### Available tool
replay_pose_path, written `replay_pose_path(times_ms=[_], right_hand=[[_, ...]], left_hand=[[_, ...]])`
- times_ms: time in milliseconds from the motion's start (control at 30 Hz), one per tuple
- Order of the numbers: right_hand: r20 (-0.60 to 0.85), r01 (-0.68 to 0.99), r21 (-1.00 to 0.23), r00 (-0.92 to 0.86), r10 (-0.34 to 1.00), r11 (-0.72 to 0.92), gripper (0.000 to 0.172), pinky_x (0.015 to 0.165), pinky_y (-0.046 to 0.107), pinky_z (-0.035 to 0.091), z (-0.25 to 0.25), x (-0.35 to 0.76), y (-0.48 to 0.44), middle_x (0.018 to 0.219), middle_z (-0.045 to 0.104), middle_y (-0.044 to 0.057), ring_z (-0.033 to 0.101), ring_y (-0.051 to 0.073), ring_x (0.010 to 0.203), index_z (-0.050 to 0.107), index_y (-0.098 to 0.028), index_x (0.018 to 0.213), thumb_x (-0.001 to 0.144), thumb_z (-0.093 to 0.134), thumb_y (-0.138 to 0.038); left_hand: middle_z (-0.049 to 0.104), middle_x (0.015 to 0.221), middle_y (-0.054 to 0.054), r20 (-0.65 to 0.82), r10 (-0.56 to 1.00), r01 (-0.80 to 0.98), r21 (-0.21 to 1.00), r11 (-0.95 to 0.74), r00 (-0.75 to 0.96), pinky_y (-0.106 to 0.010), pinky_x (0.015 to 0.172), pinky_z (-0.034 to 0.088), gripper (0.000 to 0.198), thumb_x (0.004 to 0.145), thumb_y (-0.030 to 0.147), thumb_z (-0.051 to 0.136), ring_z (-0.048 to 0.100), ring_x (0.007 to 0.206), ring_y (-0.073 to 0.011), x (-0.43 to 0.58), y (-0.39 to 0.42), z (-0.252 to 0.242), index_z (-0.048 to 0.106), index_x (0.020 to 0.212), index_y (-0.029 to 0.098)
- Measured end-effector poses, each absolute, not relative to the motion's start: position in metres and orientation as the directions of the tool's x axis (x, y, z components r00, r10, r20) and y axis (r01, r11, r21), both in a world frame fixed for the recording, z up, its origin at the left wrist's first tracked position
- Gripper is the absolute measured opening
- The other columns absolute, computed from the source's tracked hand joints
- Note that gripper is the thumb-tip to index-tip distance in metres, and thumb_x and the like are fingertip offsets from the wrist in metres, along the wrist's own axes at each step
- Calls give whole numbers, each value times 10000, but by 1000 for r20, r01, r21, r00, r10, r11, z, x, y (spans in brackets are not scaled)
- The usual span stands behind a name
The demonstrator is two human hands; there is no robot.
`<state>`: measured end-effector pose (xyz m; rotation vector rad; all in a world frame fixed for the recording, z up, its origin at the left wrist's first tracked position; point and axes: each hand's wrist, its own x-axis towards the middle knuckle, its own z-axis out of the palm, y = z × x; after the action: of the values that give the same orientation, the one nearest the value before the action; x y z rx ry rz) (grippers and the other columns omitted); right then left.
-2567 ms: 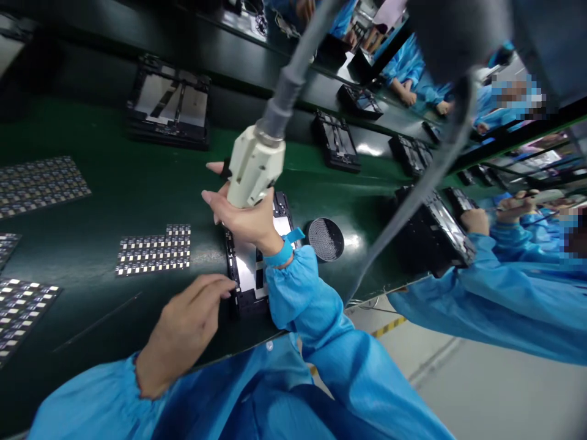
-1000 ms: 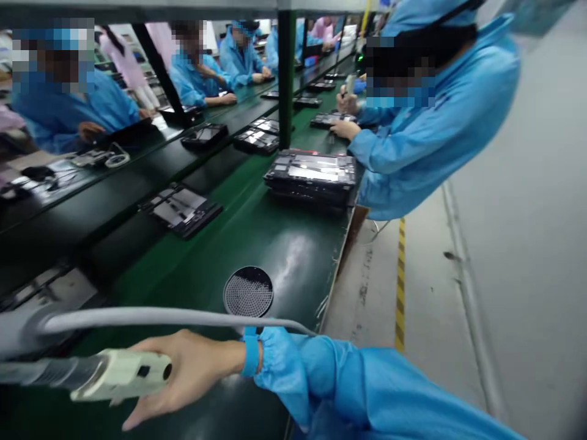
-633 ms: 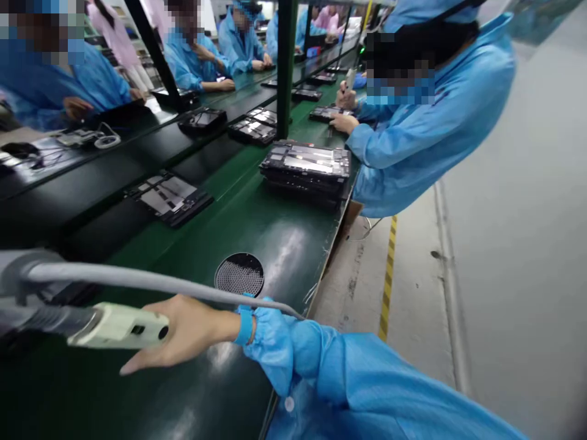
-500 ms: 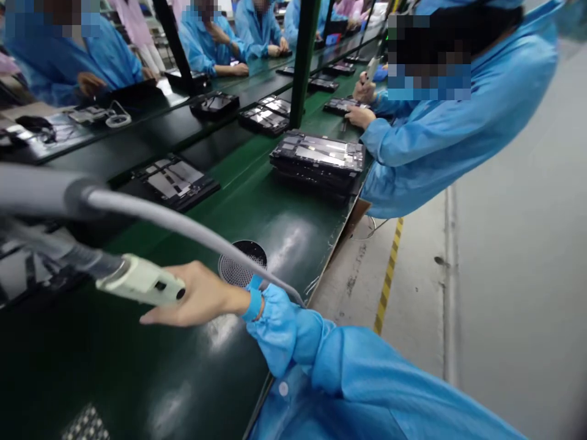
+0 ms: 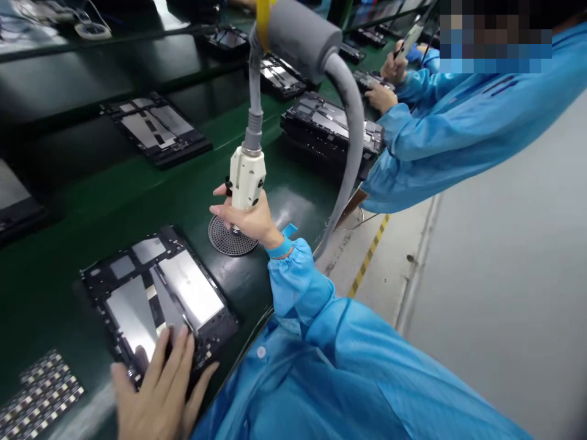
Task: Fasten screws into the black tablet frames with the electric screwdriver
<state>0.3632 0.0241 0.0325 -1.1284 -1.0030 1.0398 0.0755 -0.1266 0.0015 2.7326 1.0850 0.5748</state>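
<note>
My right hand (image 5: 250, 217) grips a white electric screwdriver (image 5: 247, 174), held upright with its lower end over a round perforated dish (image 5: 229, 241) on the green bench. Whether the tip touches the dish I cannot tell. A thick grey cable (image 5: 353, 116) loops from the tool's top down to the right. To the left lies an opened tablet-like device (image 5: 192, 290), black-framed with silvery panels inside. My left hand (image 5: 158, 397) rests on its near edge, fingers stretched out and slightly apart.
A sheet of small chequered parts (image 5: 43, 394) lies at the lower left. Similar devices lie at the back, one alone (image 5: 158, 128) and several in a stack (image 5: 330, 128). At the right a co-worker in a blue sleeve (image 5: 440, 134) handles another device. Yellow-black tape (image 5: 369, 256) marks the floor.
My right hand has turned the electric screwdriver from sideways to upright over the dish. My left hand and the device under it have come into view as the camera shifted.
</note>
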Motion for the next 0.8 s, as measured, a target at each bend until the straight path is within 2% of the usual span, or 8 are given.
replay_pose_path(times_ms=[67, 167, 267, 367, 500, 633, 733, 800], right_hand=[[104, -111, -985, 218, 970, 131, 490, 528, 236, 473, 31, 363, 24, 514, 553, -96, 507, 74, 442, 631, -134, 1055, 700, 826, -411], [115, -100, -984, 260, 959, 145, 542, 528, 233, 461, 32, 361, 28, 537, 536, -107, 503, 69, 450, 629, -130, 1120, 692, 834, -392], [107, -85, -987, 291, 951, 137, 531, 520, 232, 456, 32, 360, 32, 551, 526, -107, 506, 68, 453, 636, -125, 1106, 685, 839, -377], [101, -68, -990, 279, 955, 125, 518, 513, 232, 455, 30, 359, 36, 548, 532, -105, 508, 68, 453, 636, -126, 1094, 688, 836, -378], [79, -65, -993, 269, 960, 100, 482, 512, 228, 445, 23, 357, 39, 537, 521, -109, 501, 63, 452, 637, -123, 1068, 689, 839, -343], [68, -94, -991, 260, 963, 95, 428, 505, 230, 441, 19, 356, 39, 554, 546, -93, 503, 64, 447, 644, -119, 1000, 679, 845, -319], [61, -75, -994, 261, 963, 84, 428, 519, 235, 449, 19, 356, 39, 570, 563, -79, 512, 71, 460, 648, -114, 992, 682, 846, -335], [61, -44, -996, 269, 961, 76, 441, 558, 238, 472, 18, 357, 40, 623, 600, -58, 538, 79, 514, 654, -118, 1006, 682, 847, -346]], left_hand=[[537, 1408, -221, 350, 655, 629, 203, -751, 669, -676, 1177, 188, 718, 917, 259, 624, 429, 1389, -388, 88, -129, -12, 301, 1545, 131], [551, 1389, -225, 411, 640, 621, 200, -758, 649, -629, 1197, 223, 762, 876, 240, 693, 410, 1405, -377, 99, -135, -22, 326, 1530, 101], [639, 1304, -162, 438, 589, 501, 310, -808, 679, -568, 1218, 269, 700, 860, 58, 638, 565, 1285, -306, 101, -139, -21, 387, 1507, 150], [715, 1175, -104, 472, 580, 368, 469, -803, 664, -484, 1189, 377, 700, 820, -80, 552, 683, 1102, -223, 102, -143, -17, 467, 1459, 192], [747, 1057, -65, 497, 659, 415, 519, -747, 565, -375, 1162, 416, 604, 829, -38, 622, 706, 997, -174, 113, -145, -11, 542, 1387, 179], [721, 1107, -95, 494, 674, 402, 551, -731, 549, -364, 1170, 386, 449, 859, -16, 602, 679, 1051, -178, 122, -140, -2, 602, 1283, 130], [682, 1100, -114, 497, 732, 445, 583, -680, 467, -289, 1013, 494, 330, 838, -30, 618, 668, 1026, -174, 118, -138, 7, 666, 1124, 128], [670, 1019, -79, 519, 752, 510, 553, -658, 407, -213, 827, 527, 283, 820, -22, 653, 668, 896, -133, 110, -138, 11, 695, 1036, 155]])
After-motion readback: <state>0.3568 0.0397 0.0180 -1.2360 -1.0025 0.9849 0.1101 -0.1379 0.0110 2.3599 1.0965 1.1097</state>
